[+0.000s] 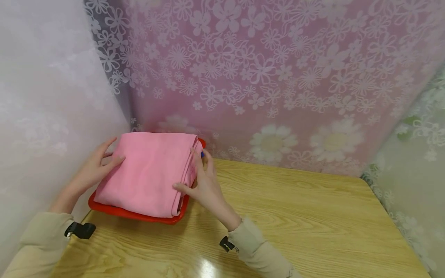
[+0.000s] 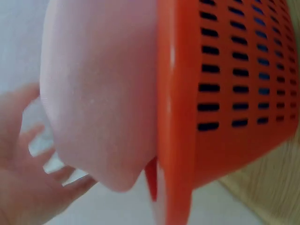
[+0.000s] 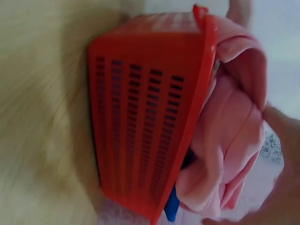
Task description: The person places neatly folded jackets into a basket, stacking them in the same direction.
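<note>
A folded pink cloth (image 1: 149,173) lies heaped in a red plastic basket (image 1: 139,214), rising above its rim. On its left side rests my left hand (image 1: 95,164), with thumb and fingers spread along the edge. In the left wrist view, the left hand (image 2: 33,173) touches the pink cloth (image 2: 103,93) with loosely extended fingers. My right hand (image 1: 206,183) lies against the folded right edge, thumb near the top layer. The right wrist view shows the right hand (image 3: 276,187) beside the layered folds of the pink cloth (image 3: 225,126); some fingertips are out of sight.
A wooden table (image 1: 295,216) carries the basket at its left end. Flowered curtains (image 1: 271,77) hang behind it, and a pale curtain (image 1: 52,96) stands close on the left. Something blue (image 3: 172,206) shows at the basket's rim.
</note>
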`<action>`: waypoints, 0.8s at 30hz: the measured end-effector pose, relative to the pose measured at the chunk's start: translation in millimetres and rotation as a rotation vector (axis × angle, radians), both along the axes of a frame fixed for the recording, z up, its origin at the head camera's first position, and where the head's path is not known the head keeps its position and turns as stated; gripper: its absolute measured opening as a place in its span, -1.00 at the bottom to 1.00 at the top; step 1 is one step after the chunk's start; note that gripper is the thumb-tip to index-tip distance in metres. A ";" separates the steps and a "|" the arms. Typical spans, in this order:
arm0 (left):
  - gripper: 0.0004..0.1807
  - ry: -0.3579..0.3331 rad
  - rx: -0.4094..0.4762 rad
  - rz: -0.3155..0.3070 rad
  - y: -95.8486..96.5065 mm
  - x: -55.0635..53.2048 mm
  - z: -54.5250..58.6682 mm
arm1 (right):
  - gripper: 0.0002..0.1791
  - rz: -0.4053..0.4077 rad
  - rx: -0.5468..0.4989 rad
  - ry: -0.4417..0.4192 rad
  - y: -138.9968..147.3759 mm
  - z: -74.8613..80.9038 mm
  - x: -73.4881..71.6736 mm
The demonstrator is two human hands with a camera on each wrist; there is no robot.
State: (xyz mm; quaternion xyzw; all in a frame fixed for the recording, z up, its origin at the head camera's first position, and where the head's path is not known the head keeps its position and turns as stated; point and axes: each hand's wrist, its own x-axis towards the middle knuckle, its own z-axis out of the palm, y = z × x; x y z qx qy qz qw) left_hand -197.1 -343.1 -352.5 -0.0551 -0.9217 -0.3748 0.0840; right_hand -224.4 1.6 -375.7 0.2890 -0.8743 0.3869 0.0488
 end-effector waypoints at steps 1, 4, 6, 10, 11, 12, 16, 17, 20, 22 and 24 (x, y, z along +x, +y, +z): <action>-0.10 0.033 -0.068 -0.007 0.9 0.4 -0.3 | 0.03 0.014 0.064 0.074 0.4 0.4 -0.4; -0.10 0.052 -0.217 -0.041 3.2 -0.1 -3.2 | -0.23 0.073 0.247 0.197 2.8 0.9 -2.6; -0.12 0.011 -0.275 -0.069 3.7 -2.4 -6.7 | -0.32 0.099 0.337 0.181 5.4 0.1 -4.1; -0.13 -0.073 -0.283 -0.095 2.2 -12.5 -15.9 | -0.32 0.110 0.418 0.112 10.0 -5.4 -8.7; -0.13 -0.084 -0.278 -0.100 1.8 -15.0 -17.7 | -0.32 0.115 0.422 0.101 10.6 -6.7 -9.4; -0.13 -0.093 -0.276 -0.105 1.1 -18.1 -19.7 | -0.32 0.117 0.423 0.095 11.4 -8.2 -10.1; -0.13 -0.092 -0.292 -0.092 1.0 -20.3 -20.5 | -0.32 0.137 0.396 0.069 12.7 -11.2 -10.4; -0.13 -0.090 -0.312 -0.075 2.9 -19.1 -18.8 | -0.31 0.143 0.381 0.064 13.4 -11.1 -10.1; -0.16 -0.046 -0.415 -0.005 16.9 -11.5 -9.7 | -0.29 0.160 0.338 0.052 18.2 -9.6 -9.2; -0.23 0.015 -0.491 0.043 34.1 -5.5 -2.0 | -0.27 0.156 0.316 0.057 23.7 -8.5 -9.0; -0.31 0.086 -0.529 0.070 55.6 -1.1 4.8 | -0.26 0.132 0.295 0.068 31.0 -7.9 -9.8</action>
